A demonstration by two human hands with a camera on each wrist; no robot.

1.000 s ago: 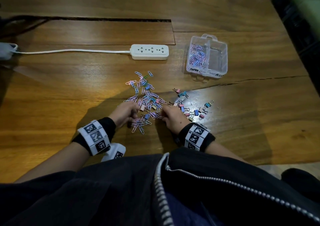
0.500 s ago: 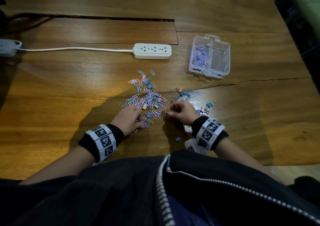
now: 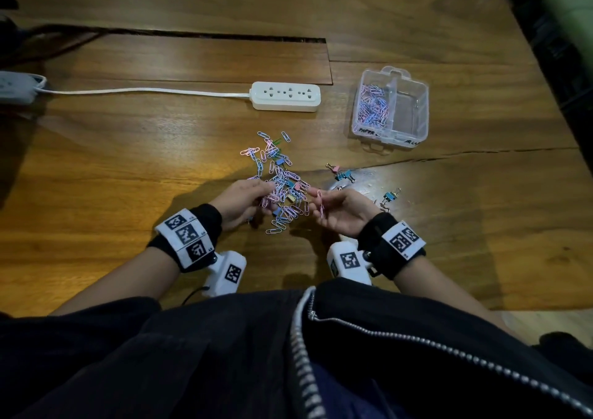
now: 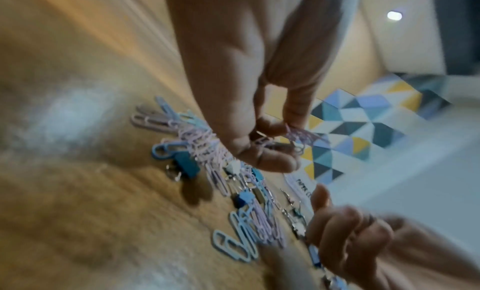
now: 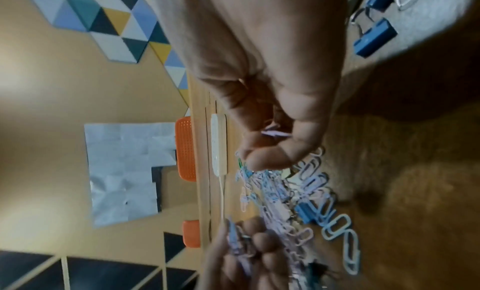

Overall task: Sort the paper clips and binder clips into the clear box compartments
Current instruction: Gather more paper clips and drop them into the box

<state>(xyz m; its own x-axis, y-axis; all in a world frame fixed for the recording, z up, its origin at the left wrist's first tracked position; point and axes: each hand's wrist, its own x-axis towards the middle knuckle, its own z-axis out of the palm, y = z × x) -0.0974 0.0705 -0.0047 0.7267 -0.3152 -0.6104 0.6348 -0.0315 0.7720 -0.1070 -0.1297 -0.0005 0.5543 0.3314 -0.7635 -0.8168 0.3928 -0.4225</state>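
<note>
A heap of pink and blue paper clips [image 3: 282, 181] mixed with small binder clips lies on the wooden table between my hands. My left hand [image 3: 245, 198] is raised at the heap's left edge, its fingers pinching a bunch of pink paper clips [image 4: 303, 135]. My right hand [image 3: 337, 208] is turned palm up at the heap's right edge and holds pink paper clips [image 3: 321, 203] in its curled fingers. The clear box [image 3: 417, 110] stands far right; its left compartment holds paper clips [image 3: 372, 105], and its right compartment looks bare.
Loose binder clips [image 3: 345, 174] lie right of the heap, one more [image 3: 391, 196] further right. A white power strip [image 3: 285, 95] with its cord lies behind the heap. A crack runs across the table below the box. The table's right edge is near the box.
Both hands have lifted off the heap. The right hand has turned palm up with paper clips in it, and the left has come up holding a bunch.
</note>
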